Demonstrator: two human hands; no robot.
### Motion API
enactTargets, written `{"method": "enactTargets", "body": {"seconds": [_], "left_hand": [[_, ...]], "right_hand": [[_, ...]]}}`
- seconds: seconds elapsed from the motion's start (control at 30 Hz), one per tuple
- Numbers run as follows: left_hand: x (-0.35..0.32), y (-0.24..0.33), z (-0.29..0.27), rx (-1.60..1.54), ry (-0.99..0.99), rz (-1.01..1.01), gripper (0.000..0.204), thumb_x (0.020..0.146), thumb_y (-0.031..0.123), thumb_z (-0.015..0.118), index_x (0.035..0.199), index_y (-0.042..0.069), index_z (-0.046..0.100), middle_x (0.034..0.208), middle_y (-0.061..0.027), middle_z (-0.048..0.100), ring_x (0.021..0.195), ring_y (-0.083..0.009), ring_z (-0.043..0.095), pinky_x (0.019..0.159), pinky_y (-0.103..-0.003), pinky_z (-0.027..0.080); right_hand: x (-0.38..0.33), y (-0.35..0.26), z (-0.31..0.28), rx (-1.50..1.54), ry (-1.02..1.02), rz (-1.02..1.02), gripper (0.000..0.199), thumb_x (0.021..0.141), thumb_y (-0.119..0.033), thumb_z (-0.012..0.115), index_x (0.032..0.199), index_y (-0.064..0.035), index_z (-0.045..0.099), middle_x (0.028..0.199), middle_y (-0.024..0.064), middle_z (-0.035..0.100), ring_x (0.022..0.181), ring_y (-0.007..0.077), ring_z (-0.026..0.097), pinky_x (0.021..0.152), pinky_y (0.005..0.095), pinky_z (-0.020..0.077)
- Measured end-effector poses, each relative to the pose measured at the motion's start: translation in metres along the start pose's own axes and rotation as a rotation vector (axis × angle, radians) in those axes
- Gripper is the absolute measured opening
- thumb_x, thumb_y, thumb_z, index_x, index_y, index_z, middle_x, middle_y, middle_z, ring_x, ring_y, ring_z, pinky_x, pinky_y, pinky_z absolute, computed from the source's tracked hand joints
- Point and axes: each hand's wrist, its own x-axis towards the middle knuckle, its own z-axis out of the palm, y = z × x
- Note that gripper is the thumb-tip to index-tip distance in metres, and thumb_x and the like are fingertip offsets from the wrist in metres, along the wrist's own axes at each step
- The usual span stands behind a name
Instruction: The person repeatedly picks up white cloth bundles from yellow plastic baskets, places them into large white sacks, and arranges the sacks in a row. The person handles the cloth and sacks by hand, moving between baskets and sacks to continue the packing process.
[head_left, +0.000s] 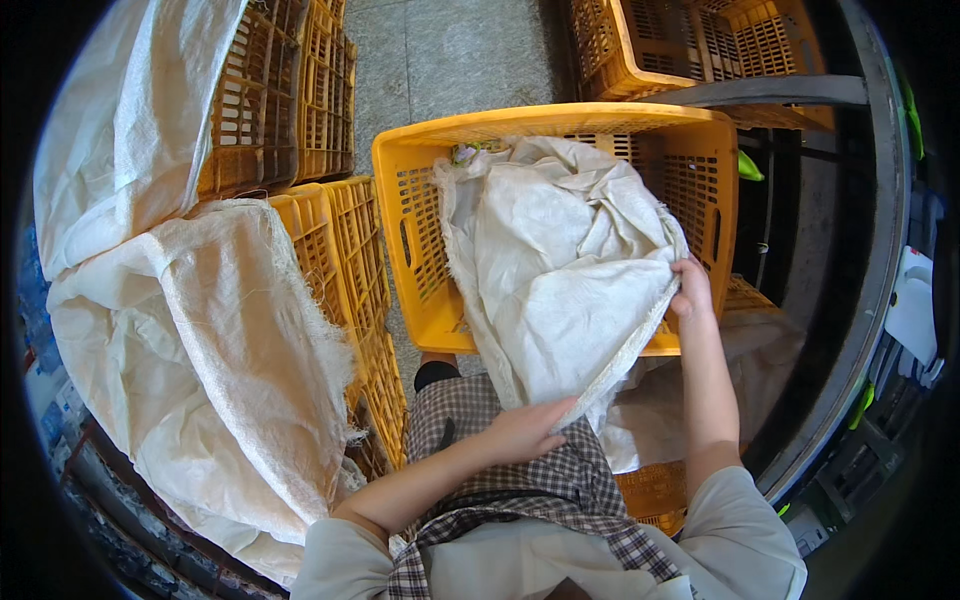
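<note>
Hands at a white woven plastic sack (560, 270) in a yellow slotted plastic crate (420, 215).
Right hand (692, 290) pinched its far edge; left hand (520, 432) lay flat, unclenched, nearer.

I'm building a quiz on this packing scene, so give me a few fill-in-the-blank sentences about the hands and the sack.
1. The white woven sack lies in a ____ plastic crate.
2. The right hand grips the sack's ____.
3. The left hand rests on the sack above a ____-patterned apron.

Missing words: yellow; edge; check
</note>
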Motion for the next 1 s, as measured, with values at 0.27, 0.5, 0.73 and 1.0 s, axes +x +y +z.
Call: {"method": "enactTargets", "body": {"seconds": [0.27,0.5,0.73,1.0], "left_hand": [[0.002,-0.094,0.026,-0.567,0.475,-0.638,0.033,0.087,0.014,0.056,0.116,0.0,0.047,0.096,-0.0085,0.059,0.083,-0.0163,0.059,0.073,-0.027,0.05],[0.043,-0.121,-0.157,-0.098,1.211,-0.289,0.046,0.086,0.014,0.059,0.125,0.001,0.04,0.117,-0.0168,0.049,0.105,-0.0259,0.051,0.091,-0.035,0.041],[0.15,-0.049,-0.272,0.425,1.262,-0.01,0.07,0.083,0.017,0.062,0.141,0.006,0.023,0.139,-0.021,0.033,0.125,-0.0385,0.035,0.103,-0.042,0.032],[0.211,-0.019,-0.251,1.241,0.24,0.055,0.037,0.075,0.017,0.061,0.112,0.02,0.062,0.137,-0.0059,0.042,0.126,-0.0289,0.039,0.106,-0.052,0.024]], "right_hand": [[-0.074,-0.038,0.027,-0.537,-0.358,-0.189,0.03,0.083,-0.008,0.064,0.112,-0.0029,0.058,0.098,0.0017,0.063,0.086,0.0105,0.057,0.077,0.0272,0.0468],[-0.17,-0.077,0.011,-0.972,-0.816,-0.427,0.01,0.078,-0.003,0.061,0.088,-0.0037,0.064,0.076,0.0043,0.06,0.07,0.0162,0.057,0.065,0.0284,0.0454],[-0.223,-0.124,0.013,-1.295,-0.803,-0.932,0.016,0.055,-0.007,0.065,0.07,-0.01,0.06,0.063,0.0038,0.049,0.057,0.0258,0.054,0.048,0.0348,0.0408],[-0.229,-0.11,-0.016,-1.061,-0.741,-1.147,0.008,0.065,-0.008,0.066,0.067,-0.0082,0.058,0.068,0.0046,0.053,0.056,0.0217,0.056,0.046,0.0314,0.0412]]}}
